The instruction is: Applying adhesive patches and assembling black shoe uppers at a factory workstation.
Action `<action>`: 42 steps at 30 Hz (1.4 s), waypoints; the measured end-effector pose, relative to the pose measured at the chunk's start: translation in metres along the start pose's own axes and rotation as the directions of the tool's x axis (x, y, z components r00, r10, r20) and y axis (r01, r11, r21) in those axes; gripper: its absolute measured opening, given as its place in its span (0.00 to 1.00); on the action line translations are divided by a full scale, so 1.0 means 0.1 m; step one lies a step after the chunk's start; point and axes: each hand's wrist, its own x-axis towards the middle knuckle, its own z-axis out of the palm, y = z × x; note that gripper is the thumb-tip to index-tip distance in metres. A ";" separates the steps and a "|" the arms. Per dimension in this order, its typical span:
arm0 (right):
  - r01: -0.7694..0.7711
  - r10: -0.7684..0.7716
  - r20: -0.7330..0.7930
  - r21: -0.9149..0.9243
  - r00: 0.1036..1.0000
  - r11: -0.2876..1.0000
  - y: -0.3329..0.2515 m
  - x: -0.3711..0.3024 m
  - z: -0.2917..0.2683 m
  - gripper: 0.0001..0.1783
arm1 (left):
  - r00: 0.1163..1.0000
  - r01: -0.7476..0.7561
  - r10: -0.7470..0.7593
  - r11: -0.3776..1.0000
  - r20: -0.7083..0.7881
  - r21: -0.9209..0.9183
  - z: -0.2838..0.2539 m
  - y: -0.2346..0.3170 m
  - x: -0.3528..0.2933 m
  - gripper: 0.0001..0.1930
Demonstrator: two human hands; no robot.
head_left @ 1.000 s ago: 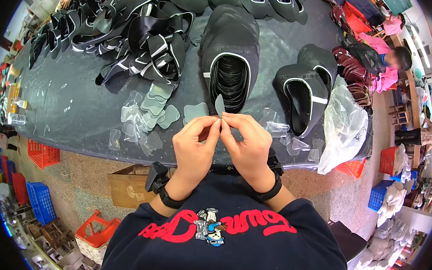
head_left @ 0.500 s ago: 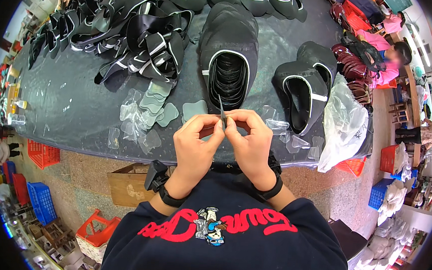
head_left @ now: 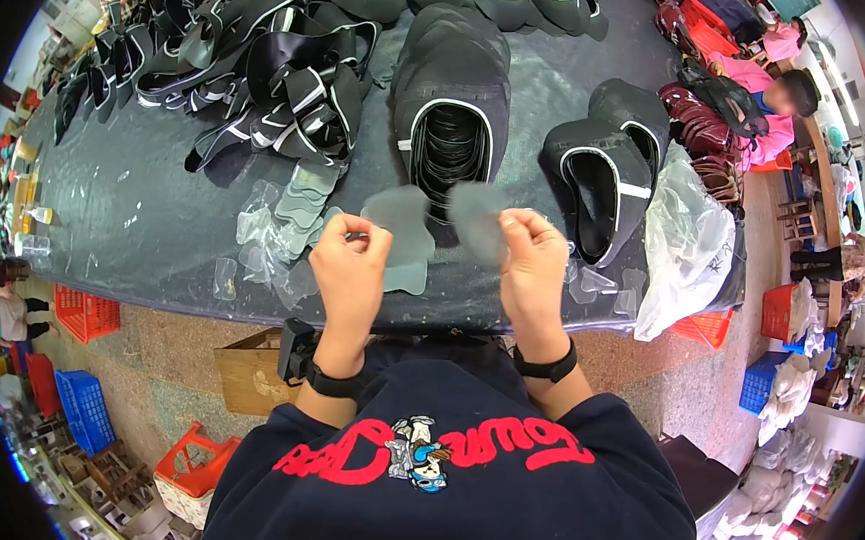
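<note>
Near the stacked black uppers (head_left: pixel 453 81), my left fingers (head_left: pixel 378 242) and right fingers (head_left: pixel 518 236) are pinching 2 grey pieces (head_left: pixel 476 225), tips closed; shallow edge grips may be inviting drops.

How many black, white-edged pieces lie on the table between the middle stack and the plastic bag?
2 visible: the nearer piece, beside the plastic bag, and the farther piece, partly behind the first. More may be hidden, nested inside or underneath.
</note>
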 end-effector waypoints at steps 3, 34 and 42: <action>-0.056 0.056 0.005 0.166 0.998 0.985 -0.13 0.03 -0.05 0.05 | 0.999 0.031 -0.029 0.987 -0.016 0.158 -0.11 -0.37 0.16 0.07; 0.134 -0.106 0.082 -0.665 0.991 0.735 -0.05 -0.19 -0.95 0.06 | 0.677 0.402 -0.102 0.881 0.729 -0.250 0.62 0.01 -0.14 0.05; -0.046 -0.157 -0.374 -0.481 0.914 0.875 0.09 -0.12 -2.47 0.07 | 0.445 -0.443 0.460 0.859 0.769 -0.258 1.78 -0.23 -0.46 0.15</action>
